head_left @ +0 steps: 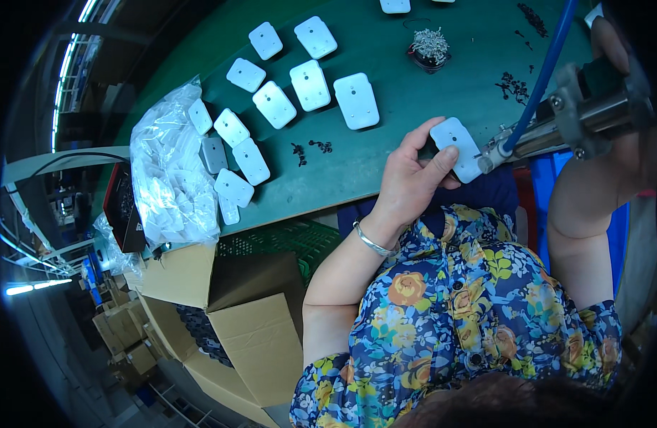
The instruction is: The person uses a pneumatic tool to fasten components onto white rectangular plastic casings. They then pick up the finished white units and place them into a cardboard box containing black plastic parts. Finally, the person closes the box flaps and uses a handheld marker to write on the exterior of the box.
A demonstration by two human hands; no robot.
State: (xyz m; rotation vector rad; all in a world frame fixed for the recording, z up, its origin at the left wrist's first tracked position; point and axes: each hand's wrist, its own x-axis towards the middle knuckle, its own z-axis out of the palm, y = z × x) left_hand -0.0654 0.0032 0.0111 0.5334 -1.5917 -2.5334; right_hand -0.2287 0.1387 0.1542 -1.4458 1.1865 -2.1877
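My left hand (417, 167) grips a white plastic housing (458, 148), its thumb on the face and its fingers round the edge. The housing has rounded corners and small holes. Against its right side rests the metal nose of a power screwdriver (535, 137), which has a clamp bracket and a blue hose (546, 75). My right hand (611, 46) is wrapped round the screwdriver's dark upper part, most of its fingers hidden behind the tool. Similar white housings (356, 101) lie spread over the green table (321, 178), left of my left hand.
A clear bag of white parts (173, 171) lies at the table's left end. Small black pieces (512, 87) lie in heaps, near a bowl of metal pins (429, 50). An opened cardboard box (260, 342) and a green crate (285, 242) stand below the front edge.
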